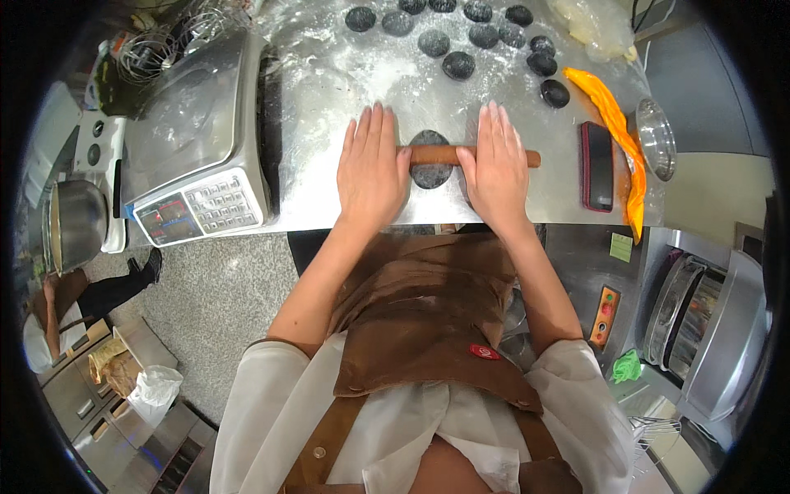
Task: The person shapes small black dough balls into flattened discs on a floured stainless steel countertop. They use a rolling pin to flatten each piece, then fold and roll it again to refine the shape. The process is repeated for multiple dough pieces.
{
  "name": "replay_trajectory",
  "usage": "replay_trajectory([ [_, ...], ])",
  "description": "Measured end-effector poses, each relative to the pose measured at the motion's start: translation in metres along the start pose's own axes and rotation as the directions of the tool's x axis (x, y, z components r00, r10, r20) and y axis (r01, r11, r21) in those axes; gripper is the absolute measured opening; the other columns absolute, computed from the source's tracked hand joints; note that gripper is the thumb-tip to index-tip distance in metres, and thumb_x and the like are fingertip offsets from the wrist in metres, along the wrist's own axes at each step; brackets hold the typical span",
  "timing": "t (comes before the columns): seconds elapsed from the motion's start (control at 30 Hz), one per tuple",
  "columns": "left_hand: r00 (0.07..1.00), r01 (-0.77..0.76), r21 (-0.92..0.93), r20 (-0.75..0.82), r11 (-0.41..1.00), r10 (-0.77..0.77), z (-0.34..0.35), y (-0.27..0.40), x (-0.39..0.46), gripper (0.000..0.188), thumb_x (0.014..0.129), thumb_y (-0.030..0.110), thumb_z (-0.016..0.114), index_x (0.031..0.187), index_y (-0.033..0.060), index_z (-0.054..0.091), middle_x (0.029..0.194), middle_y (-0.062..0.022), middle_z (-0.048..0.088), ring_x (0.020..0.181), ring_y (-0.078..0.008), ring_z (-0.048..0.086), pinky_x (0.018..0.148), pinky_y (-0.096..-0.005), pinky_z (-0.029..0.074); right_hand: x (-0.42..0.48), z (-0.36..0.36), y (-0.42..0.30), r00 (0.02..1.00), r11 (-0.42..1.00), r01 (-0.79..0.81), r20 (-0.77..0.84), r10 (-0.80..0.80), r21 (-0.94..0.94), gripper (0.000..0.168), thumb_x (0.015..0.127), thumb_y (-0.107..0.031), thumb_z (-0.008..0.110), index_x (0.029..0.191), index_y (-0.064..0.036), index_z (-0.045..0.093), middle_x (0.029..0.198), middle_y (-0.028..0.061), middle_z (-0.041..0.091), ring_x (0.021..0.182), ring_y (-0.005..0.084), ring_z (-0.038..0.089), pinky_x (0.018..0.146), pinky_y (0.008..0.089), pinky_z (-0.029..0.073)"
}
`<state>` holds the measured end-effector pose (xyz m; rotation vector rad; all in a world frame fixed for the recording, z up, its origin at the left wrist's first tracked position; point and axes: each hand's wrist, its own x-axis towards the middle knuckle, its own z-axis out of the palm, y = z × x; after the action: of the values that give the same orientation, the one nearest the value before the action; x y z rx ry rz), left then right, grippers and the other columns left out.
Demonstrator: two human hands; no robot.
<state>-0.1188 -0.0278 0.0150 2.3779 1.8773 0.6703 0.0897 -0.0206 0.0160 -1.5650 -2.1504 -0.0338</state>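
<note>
A short wooden rolling pin (435,155) lies crosswise over a flattened oval of black dough (431,177) near the front edge of the floured metal table (321,123). My left hand (374,163) lies flat over the pin's left end, which it hides. Flat on the pin's right part is my right hand (495,163), with the tip of the pin sticking out beyond it. Both hands have their fingers stretched out and neither grasps the pin. Several round black dough pieces (458,65), dusted with flour, sit farther back on the table.
A digital scale (197,210) stands at the left, with wire whisks (145,55) behind it. On the right are a phone (597,167), an orange plastic bag (617,126), a metal bowl (655,139) and a clear plastic bag (595,28). Another person (55,327) is at the far left.
</note>
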Motion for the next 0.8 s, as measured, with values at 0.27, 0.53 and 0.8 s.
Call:
replay_trajectory([
  [0.27, 0.989, 0.011, 0.092, -0.151, 0.996, 0.003, 0.04, -0.034, 0.099, 0.066, 0.1, 0.034, 0.053, 0.158, 0.0067, 0.036, 0.164, -0.0197, 0.034, 0.153, -0.0307, 0.029, 0.128, -0.0502, 0.012, 0.101, 0.054, 0.037, 0.994, 0.997, -0.054, -0.093, 0.05, -0.046, 0.077, 0.104, -0.049, 0.047, 0.158, 0.003, 0.029, 0.166, 0.0211, 0.029, 0.156, 0.0343, 0.022, 0.128, 0.0502, 0.013],
  [0.53, 0.997, -0.041, -0.283, -0.08, 0.958, 0.019, 0.017, -0.079, 0.145, 0.026, 0.092, 0.029, 0.07, 0.109, 0.0095, 0.068, 0.115, -0.0139, 0.063, 0.113, -0.0338, 0.058, 0.094, -0.0452, 0.05, 0.135, 0.042, 0.057, 0.978, 0.923, -0.013, -0.188, 0.092, 0.385, 0.044, 0.096, -0.027, 0.071, 0.128, 0.0, 0.059, 0.123, 0.0182, 0.06, 0.116, 0.0351, 0.056, 0.103, 0.048, 0.042],
  [0.8, 0.946, -0.322, -0.185, -0.031, 0.928, 0.322, -0.023, -0.076, 0.105, 0.036, 0.096, 0.02, 0.066, 0.131, 0.0111, 0.063, 0.107, -0.0117, 0.068, 0.11, -0.0341, 0.059, 0.094, -0.0469, 0.046, 0.079, 0.008, 0.065, 0.993, 0.979, 0.113, -0.058, -0.105, 0.171, 0.033, 0.089, -0.024, 0.075, 0.116, -0.005, 0.069, 0.111, 0.013, 0.065, 0.109, 0.034, 0.058, 0.096, 0.0442, 0.043],
])
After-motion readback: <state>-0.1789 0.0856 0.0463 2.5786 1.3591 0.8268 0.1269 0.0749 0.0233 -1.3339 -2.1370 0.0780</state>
